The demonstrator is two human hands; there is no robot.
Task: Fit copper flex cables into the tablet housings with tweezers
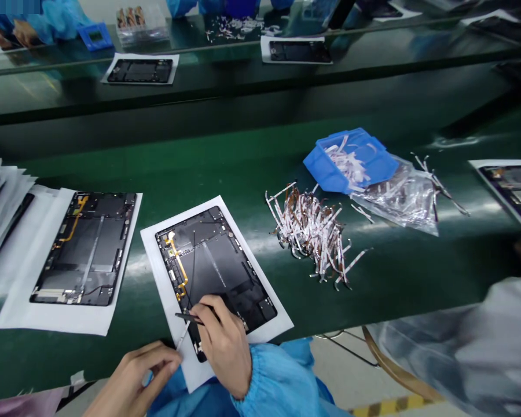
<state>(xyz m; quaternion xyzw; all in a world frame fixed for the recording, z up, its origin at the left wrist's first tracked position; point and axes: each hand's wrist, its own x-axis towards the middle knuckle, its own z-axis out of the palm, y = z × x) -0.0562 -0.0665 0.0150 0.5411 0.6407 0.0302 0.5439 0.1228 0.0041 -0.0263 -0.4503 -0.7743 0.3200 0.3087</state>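
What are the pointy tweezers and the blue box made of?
The tweezers look like thin, stiff metal with a dark matte coating, but the right hand hides much of them, so I can't be sure. The blue bin looks like moulded plastic: bright, even colour and a soft shine.
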